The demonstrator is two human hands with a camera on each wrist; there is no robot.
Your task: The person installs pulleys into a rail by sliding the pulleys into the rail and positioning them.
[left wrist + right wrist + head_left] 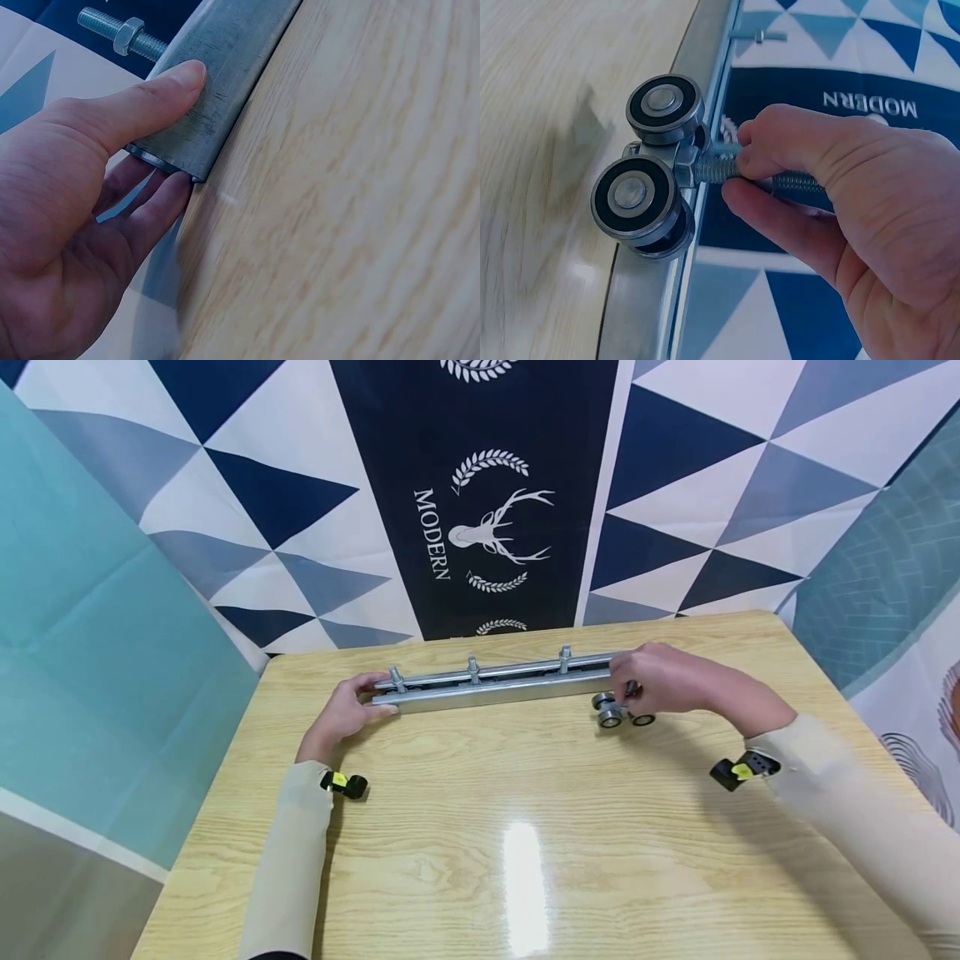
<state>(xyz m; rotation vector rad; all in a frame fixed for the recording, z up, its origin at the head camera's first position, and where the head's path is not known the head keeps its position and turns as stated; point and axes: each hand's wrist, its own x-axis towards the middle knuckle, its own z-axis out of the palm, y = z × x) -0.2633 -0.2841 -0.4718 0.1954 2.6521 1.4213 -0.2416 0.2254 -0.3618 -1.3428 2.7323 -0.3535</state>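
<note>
A metal channel rail [495, 695] lies lengthwise near the table's back edge, its slot facing up. Three threaded bolts with nuts, such as the middle bolt [473, 670], stick up out of the slot. My left hand [348, 706] grips the rail's left end, thumb on the near wall and fingers around the end. In my right hand [663, 678] the threaded bolt [718, 169] of a roller trolley [649, 161] is pinched between thumb and fingers. The trolley's black-and-steel wheels [610, 718] hang in front of the rail's right part, which the hand partly covers.
The light wood table [465, 793] spreads out in front of the rail. Behind it hangs a patterned cloth [517, 510] with triangles and a deer print. Camera straps with black mounts sit on both wrists, like the right mount [742, 770].
</note>
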